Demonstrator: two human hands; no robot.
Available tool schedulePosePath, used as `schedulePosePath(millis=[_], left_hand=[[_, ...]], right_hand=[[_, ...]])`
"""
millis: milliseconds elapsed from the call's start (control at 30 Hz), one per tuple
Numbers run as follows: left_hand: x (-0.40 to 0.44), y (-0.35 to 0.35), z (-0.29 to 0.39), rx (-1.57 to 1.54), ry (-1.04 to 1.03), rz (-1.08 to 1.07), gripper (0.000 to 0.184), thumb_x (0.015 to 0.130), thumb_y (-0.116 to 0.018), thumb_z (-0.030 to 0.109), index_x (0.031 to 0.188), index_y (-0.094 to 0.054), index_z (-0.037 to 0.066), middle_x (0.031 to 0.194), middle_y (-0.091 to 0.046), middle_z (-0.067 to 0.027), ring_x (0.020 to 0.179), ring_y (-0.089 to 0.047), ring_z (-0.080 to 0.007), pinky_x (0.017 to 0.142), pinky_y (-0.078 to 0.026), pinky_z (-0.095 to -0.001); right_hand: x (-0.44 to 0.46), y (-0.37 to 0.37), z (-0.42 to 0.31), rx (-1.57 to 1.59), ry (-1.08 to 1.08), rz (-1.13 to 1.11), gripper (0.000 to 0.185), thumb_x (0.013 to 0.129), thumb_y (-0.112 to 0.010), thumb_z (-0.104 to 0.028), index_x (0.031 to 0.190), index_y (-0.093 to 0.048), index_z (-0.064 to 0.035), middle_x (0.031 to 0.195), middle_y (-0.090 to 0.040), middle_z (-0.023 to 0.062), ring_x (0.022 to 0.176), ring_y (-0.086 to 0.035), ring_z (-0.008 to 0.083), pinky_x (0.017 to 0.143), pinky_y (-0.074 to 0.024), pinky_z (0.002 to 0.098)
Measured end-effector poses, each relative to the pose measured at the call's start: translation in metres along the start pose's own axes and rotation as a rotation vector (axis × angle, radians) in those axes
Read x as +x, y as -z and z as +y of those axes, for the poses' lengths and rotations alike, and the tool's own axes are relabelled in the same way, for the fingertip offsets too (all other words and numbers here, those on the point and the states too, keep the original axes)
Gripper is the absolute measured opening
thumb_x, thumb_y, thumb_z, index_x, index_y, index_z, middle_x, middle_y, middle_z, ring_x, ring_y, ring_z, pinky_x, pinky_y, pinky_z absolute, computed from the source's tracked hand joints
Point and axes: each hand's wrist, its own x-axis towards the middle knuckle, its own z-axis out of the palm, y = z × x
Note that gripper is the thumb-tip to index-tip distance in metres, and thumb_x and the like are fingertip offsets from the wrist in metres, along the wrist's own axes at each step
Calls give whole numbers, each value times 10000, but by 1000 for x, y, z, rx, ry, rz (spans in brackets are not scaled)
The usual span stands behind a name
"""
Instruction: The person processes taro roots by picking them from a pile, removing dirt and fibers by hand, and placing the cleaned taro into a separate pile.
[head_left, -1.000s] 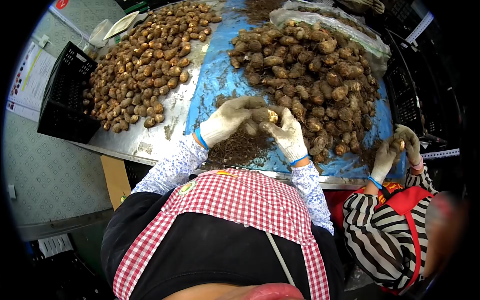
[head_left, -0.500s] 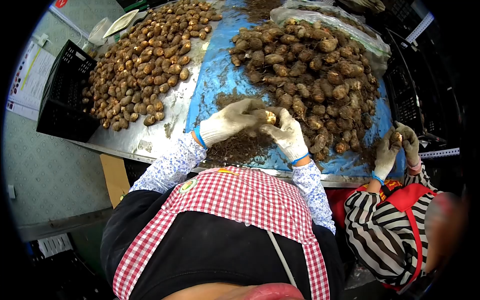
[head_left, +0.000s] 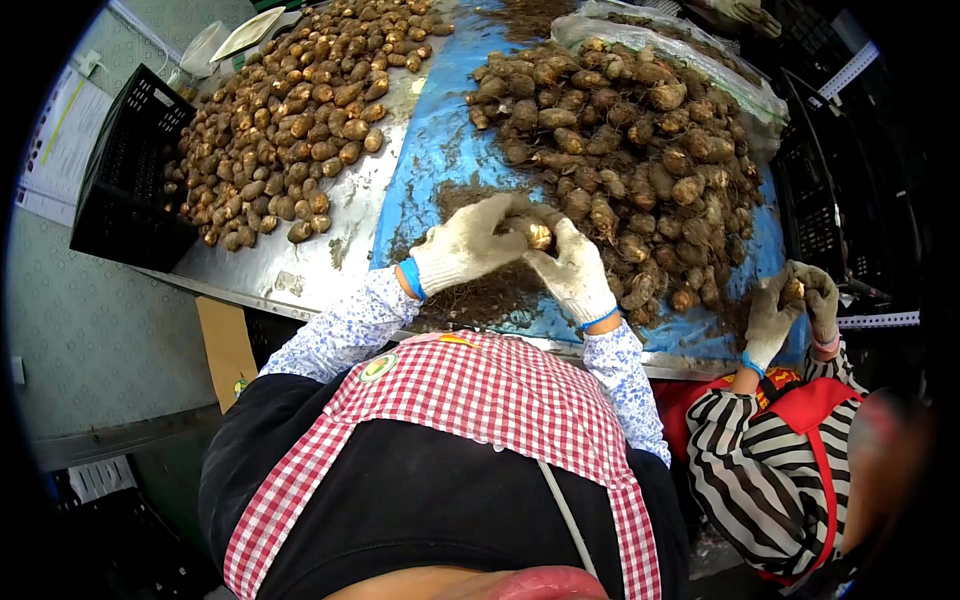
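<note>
A brown taro (head_left: pixel 538 236) with a pale cut-looking end is held between my two gloved hands, above the blue sheet. My left hand (head_left: pixel 468 243) wraps its fingers round it from the left. From the right, my right hand (head_left: pixel 574 268) closes on the same taro, its fingertips partly hidden behind it. Both gloves are off-white with soiled fingers and blue cuffs. Loose roots and soil (head_left: pixel 478 300) lie beneath my hands. Just beyond them rises a heap of hairy, dirty taros (head_left: pixel 625 150).
Cleaner taros (head_left: pixel 290 130) spread over the metal table at left, beside a black crate (head_left: pixel 130 185). Blue sheeting (head_left: pixel 425 150) covers the table's right part. At right, a co-worker's gloved hands (head_left: pixel 790 305) hold a small taro. Black crates (head_left: pixel 810 170) stand behind the heap.
The taro has turned in my hands, so more of its pale end and body shows. My hands stay in nearly the same place. The co-worker's hands shift slightly.
</note>
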Motion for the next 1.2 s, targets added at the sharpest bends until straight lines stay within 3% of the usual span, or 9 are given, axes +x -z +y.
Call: schedulePosePath(millis=[100, 233, 400, 500, 767, 800, 933, 1033, 1200], left_hand=[[1, 11, 7, -272, 284, -35, 361, 920, -465, 11, 1264, -573, -3, 1071, -675, -119, 756, -651, -108, 680, -543, -248], [5, 6, -18, -596, 141, -49, 377, 928, -455, 1, 1294, -533, -43, 1088, -666, -141, 780, -650, -104, 705, -550, -242], [-4, -2, -3, 21, 58, 63, 412, 902, -552, 114, 1302, -543, 14, 1180, -644, -160, 989, -652, -246, 875, -541, -354], [-2, -4, -19, -140, -35, 167, 373, 916, -544, 126, 1258, -565, -20, 966, -695, -149, 756, -633, -131, 648, -524, -295], [1, 5, -37, -1071, 112, 103, 336, 926, -480, 35, 1225, -553, -100, 1087, -652, -224, 809, -675, -172, 677, -571, -261], [0, 12, -44, -930, 116, 50, 385, 937, -494, 21, 1306, -494, -90, 1178, -621, -224, 1071, -633, -260, 902, -553, -336], [0, 22, -33, 252, -30, 156, 521, 849, -555, -3, 1359, -460, -53, 1276, -591, -248, 1097, -629, -321, 962, -505, -371], [-1, 20, -43, 236, -205, 161, 589, 849, -624, 20, 1407, -439, -3, 1355, -537, -176, 1195, -562, -255, 1024, -467, -329], [-3, 14, -22, -442, -2, -169, 587, 947, -603, 217, 1442, -369, 6, 1295, -544, -146, 1086, -573, -178, 891, -524, -302]], right_hand=[[0, 0, -1, 38, 64, 17, 557, 811, -759, -133, 1302, -529, -8, 1096, -671, 209, 979, -688, 322, 810, -554, 370], [3, 3, 0, 18, -8, 20, 555, 805, -759, -117, 1302, -536, -7, 1136, -657, 208, 1020, -675, 323, 838, -544, 373], [2, -3, -4, 52, -12, 19, 544, 807, -754, -108, 1297, -540, -7, 1145, -655, 204, 1031, -671, 319, 848, -543, 370], [3, -2, -6, 4, -12, -5, 521, 821, -739, -88, 1294, -538, -6, 1142, -657, 197, 1041, -668, 301, 855, -544, 356], [1, -6, 7, 442, -154, 19, 391, 930, -631, -57, 1297, -510, 0, 1116, -657, 128, 978, -658, 187, 824, -555, 316], [-2, -4, 3, 443, -207, 11, 358, 951, -599, -58, 1289, -511, 17, 1096, -657, 117, 966, -656, 167, 816, -551, 296], [-5, -1, -18, 742, -441, 16, 409, 972, -598, -170, 1310, -493, 36, 1131, -624, 113, 972, -619, 136, 814, -535, 274], [-4, -8, 3, 658, -469, 35, 404, 960, -619, -169, 1288, -505, 35, 1095, -642, 111, 944, -634, 133, 784, -544, 269], [1, -7, -15, 392, -387, -54, 474, 895, -707, -140, 1296, -514, 23, 1090, -674, 132, 985, -671, 200, 821, -558, 308]])
